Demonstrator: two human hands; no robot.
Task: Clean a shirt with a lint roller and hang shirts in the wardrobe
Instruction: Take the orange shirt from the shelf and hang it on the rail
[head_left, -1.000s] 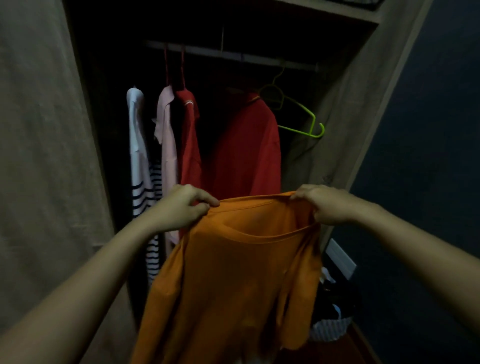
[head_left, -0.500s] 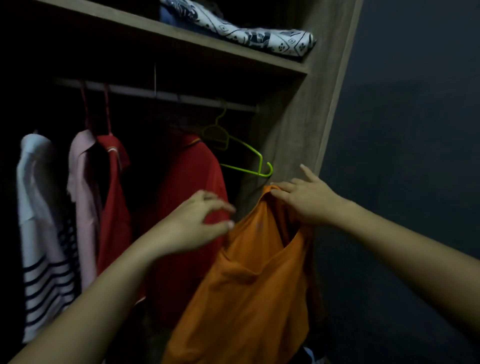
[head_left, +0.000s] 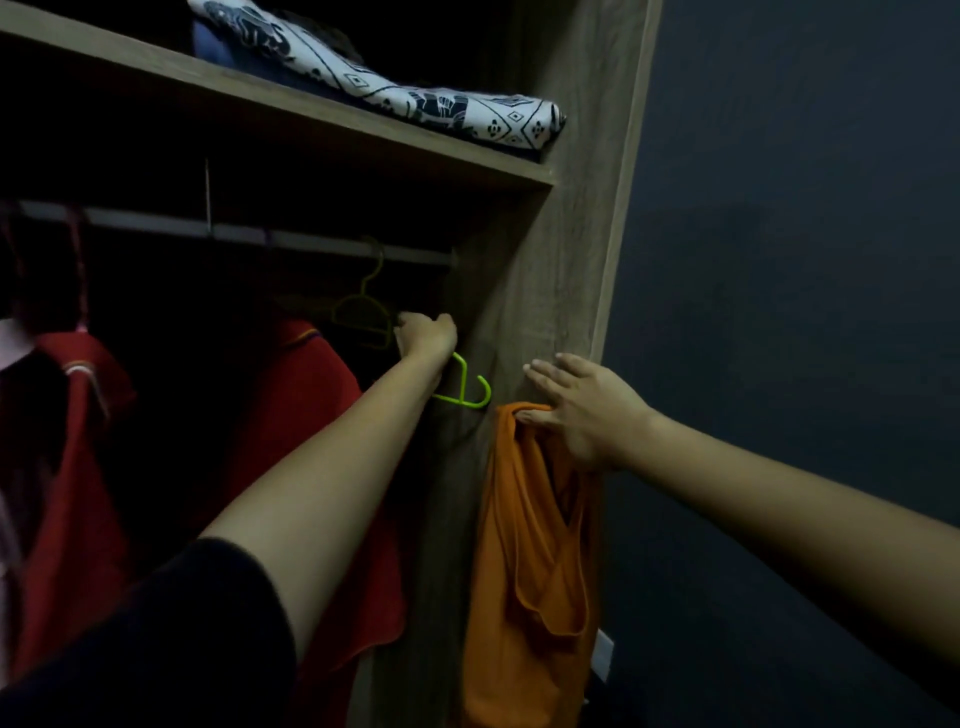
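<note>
Nearest the camera, two bare forearms reach forward into a dim wardrobe, the left one emerging from a dark sleeve (head_left: 156, 639). The hands are well apart. The right hand (head_left: 587, 410) pinches the top edge of an orange shirt (head_left: 524, 571) between thumb and palm, with the other fingers spread flat toward the wardrobe's wooden side panel (head_left: 566, 260). The shirt hangs limp and bunched from that single grip, just in front of the panel. It looks light, soft and floppy, so it would likely be best held at the neckline or shoulders, where a hanger can slide in.

Further in, the left hand (head_left: 426, 335) is closed around a bright green hanger (head_left: 465, 387), whose lower end curls out below the wrist. The hanger looks thin, stiff and light, easiest to take near the hook.

Behind it, the hanger's hook loops over a metal rail (head_left: 234, 231). A red shirt (head_left: 306, 415) and another red garment (head_left: 62, 467) hang to the left. Above, a shelf (head_left: 311, 119) carries a folded black-and-white patterned cloth (head_left: 441, 98).
</note>
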